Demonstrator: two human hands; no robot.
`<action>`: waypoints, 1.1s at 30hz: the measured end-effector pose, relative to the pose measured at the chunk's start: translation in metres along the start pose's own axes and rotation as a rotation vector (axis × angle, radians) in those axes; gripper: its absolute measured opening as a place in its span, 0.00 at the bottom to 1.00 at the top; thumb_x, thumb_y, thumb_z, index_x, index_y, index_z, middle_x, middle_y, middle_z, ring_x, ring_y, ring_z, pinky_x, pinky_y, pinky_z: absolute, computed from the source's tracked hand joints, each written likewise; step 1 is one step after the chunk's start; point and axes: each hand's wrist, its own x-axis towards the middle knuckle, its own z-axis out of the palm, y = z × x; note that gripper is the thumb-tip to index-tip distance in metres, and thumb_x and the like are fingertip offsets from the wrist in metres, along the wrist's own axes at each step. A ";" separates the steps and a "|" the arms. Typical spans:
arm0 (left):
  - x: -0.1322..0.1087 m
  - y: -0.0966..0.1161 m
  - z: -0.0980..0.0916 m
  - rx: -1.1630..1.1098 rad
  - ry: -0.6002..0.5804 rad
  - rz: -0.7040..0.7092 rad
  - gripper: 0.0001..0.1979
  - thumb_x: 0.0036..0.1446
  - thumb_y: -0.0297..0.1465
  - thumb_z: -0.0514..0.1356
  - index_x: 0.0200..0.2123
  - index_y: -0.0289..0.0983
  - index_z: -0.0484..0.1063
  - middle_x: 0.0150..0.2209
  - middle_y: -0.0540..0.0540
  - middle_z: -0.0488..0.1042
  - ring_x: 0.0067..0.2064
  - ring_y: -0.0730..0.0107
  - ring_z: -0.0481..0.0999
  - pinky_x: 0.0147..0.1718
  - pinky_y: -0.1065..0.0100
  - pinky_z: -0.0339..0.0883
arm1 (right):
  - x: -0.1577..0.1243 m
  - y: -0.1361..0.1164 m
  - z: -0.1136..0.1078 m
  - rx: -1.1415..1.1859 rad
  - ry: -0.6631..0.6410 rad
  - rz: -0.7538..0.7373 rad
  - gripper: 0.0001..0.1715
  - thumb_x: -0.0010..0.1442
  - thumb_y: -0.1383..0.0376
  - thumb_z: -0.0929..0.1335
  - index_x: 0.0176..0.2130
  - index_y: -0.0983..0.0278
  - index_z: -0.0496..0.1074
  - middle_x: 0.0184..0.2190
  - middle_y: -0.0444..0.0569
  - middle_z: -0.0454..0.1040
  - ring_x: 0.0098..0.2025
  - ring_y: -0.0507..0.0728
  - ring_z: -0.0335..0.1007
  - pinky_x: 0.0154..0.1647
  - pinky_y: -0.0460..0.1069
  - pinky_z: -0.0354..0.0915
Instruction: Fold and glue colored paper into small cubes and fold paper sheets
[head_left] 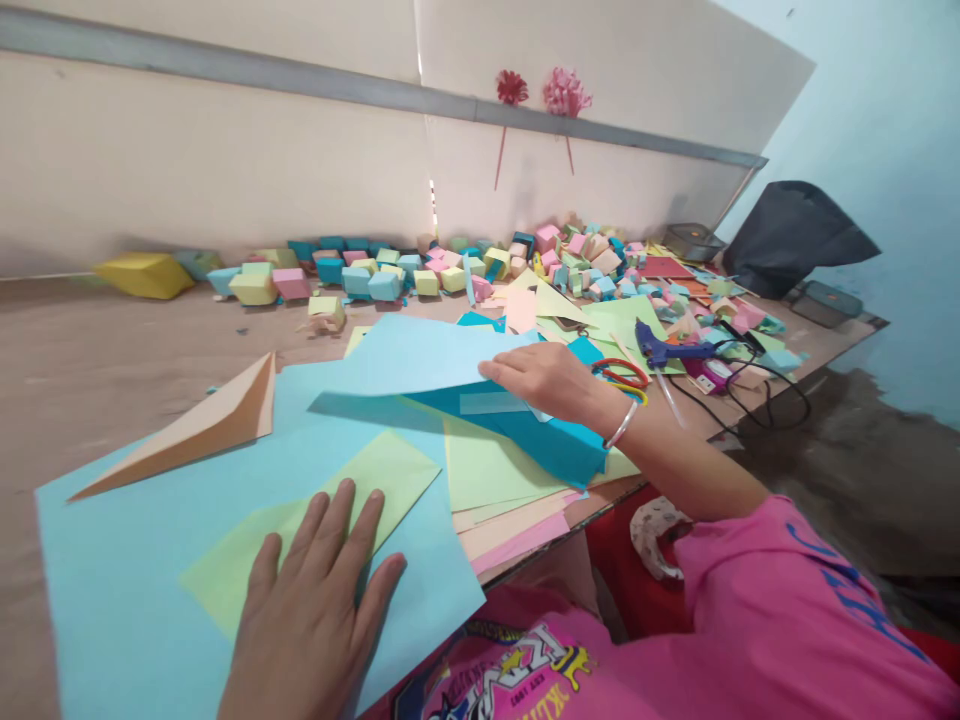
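Note:
My left hand [311, 590] lies flat with fingers spread on a light green paper sheet [397, 470]. Under that sheet spreads a large light blue paper sheet [112, 580]. My right hand [544, 378] pinches the edge of another light blue sheet [420, 355], which is lifted and bent above the stack. Beneath it show darker blue paper [555, 445] and pale green sheets [487, 470]. A folded peach-coloured paper [217, 420] stands on the large blue sheet at the left. Orange-and-yellow-handled scissors [622, 375] lie just beyond my right wrist.
Many small folded paper boxes [386, 285] in pastel colours line the back of the table. A blue glue gun [660, 345] with a black cable [772, 405] lies at the right. A yellow paper box [146, 275] sits at the back left. Two paper flowers [566, 92] hang on the wall.

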 end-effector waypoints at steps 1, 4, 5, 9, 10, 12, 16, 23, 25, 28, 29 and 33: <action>-0.001 0.000 0.000 0.002 -0.002 -0.003 0.29 0.64 0.43 0.44 0.62 0.35 0.64 0.67 0.37 0.56 0.67 0.44 0.54 0.59 0.40 0.51 | -0.001 -0.004 0.003 0.037 -0.001 -0.034 0.20 0.69 0.72 0.55 0.50 0.66 0.70 0.35 0.51 0.76 0.37 0.53 0.68 0.37 0.48 0.60; -0.003 0.001 0.000 0.010 -0.015 -0.015 0.28 0.65 0.42 0.44 0.62 0.37 0.63 0.67 0.39 0.56 0.67 0.46 0.54 0.60 0.42 0.51 | -0.008 -0.016 0.012 0.131 0.018 -0.071 0.20 0.69 0.71 0.55 0.52 0.66 0.68 0.38 0.52 0.77 0.39 0.53 0.69 0.38 0.47 0.62; -0.003 0.002 0.000 0.013 -0.017 -0.018 0.27 0.65 0.42 0.45 0.62 0.37 0.63 0.67 0.40 0.56 0.67 0.47 0.54 0.60 0.42 0.51 | -0.010 -0.021 0.015 0.159 0.020 -0.070 0.20 0.69 0.71 0.55 0.53 0.66 0.68 0.38 0.53 0.77 0.40 0.53 0.70 0.39 0.47 0.63; -0.003 0.002 0.001 0.018 -0.011 -0.011 0.27 0.65 0.43 0.46 0.63 0.38 0.62 0.67 0.40 0.55 0.68 0.47 0.54 0.60 0.42 0.51 | -0.013 -0.044 0.025 0.246 -0.041 -0.124 0.18 0.68 0.70 0.58 0.55 0.67 0.66 0.43 0.56 0.77 0.43 0.55 0.71 0.42 0.48 0.64; -0.003 0.002 0.001 0.018 -0.008 -0.011 0.27 0.65 0.43 0.46 0.63 0.38 0.62 0.67 0.40 0.55 0.68 0.47 0.54 0.60 0.42 0.51 | -0.012 -0.048 0.025 0.266 -0.069 -0.167 0.19 0.67 0.68 0.60 0.56 0.68 0.65 0.46 0.58 0.76 0.46 0.55 0.71 0.44 0.49 0.65; -0.003 0.002 0.000 0.015 0.000 -0.013 0.27 0.65 0.42 0.46 0.63 0.38 0.62 0.67 0.40 0.55 0.67 0.47 0.54 0.60 0.42 0.51 | -0.008 -0.052 0.024 0.315 -0.107 -0.253 0.27 0.65 0.61 0.65 0.60 0.69 0.62 0.53 0.62 0.71 0.52 0.58 0.68 0.48 0.51 0.65; -0.003 0.002 -0.001 0.002 0.009 -0.004 0.27 0.65 0.41 0.45 0.63 0.38 0.62 0.67 0.40 0.56 0.67 0.47 0.55 0.59 0.41 0.52 | -0.006 -0.033 0.015 0.298 -0.125 0.031 0.27 0.66 0.54 0.62 0.58 0.68 0.64 0.53 0.61 0.71 0.54 0.59 0.67 0.50 0.52 0.64; -0.005 0.001 0.002 0.004 0.017 -0.007 0.28 0.64 0.44 0.46 0.63 0.39 0.62 0.67 0.41 0.55 0.68 0.47 0.54 0.60 0.42 0.51 | -0.022 0.012 0.033 -0.045 -0.401 0.622 0.16 0.64 0.64 0.62 0.42 0.74 0.73 0.39 0.66 0.75 0.40 0.65 0.75 0.34 0.52 0.64; -0.005 0.002 0.002 0.005 0.017 -0.012 0.28 0.65 0.43 0.46 0.63 0.39 0.61 0.67 0.41 0.55 0.68 0.48 0.54 0.60 0.42 0.51 | -0.025 0.016 0.041 -0.064 -0.417 0.647 0.17 0.64 0.64 0.61 0.42 0.75 0.73 0.39 0.67 0.75 0.40 0.66 0.75 0.34 0.52 0.64; -0.005 0.004 0.000 -0.007 0.008 -0.031 0.26 0.65 0.41 0.46 0.63 0.40 0.61 0.67 0.42 0.55 0.68 0.49 0.54 0.61 0.43 0.51 | -0.025 0.020 0.049 -0.084 -0.439 0.665 0.17 0.64 0.69 0.59 0.41 0.75 0.73 0.38 0.68 0.75 0.40 0.65 0.75 0.34 0.52 0.63; -0.005 0.004 0.000 -0.015 0.005 -0.039 0.25 0.66 0.40 0.45 0.63 0.40 0.61 0.68 0.43 0.55 0.68 0.50 0.54 0.61 0.44 0.50 | -0.025 0.021 0.049 -0.091 -0.445 0.664 0.16 0.63 0.71 0.59 0.42 0.75 0.73 0.37 0.67 0.75 0.39 0.65 0.75 0.34 0.52 0.63; -0.006 0.004 0.000 -0.036 0.012 -0.058 0.25 0.66 0.37 0.45 0.64 0.40 0.60 0.67 0.43 0.55 0.67 0.52 0.55 0.61 0.45 0.50 | -0.025 0.017 0.044 -0.125 -0.440 0.623 0.19 0.62 0.76 0.56 0.48 0.75 0.70 0.35 0.65 0.75 0.37 0.64 0.75 0.32 0.51 0.62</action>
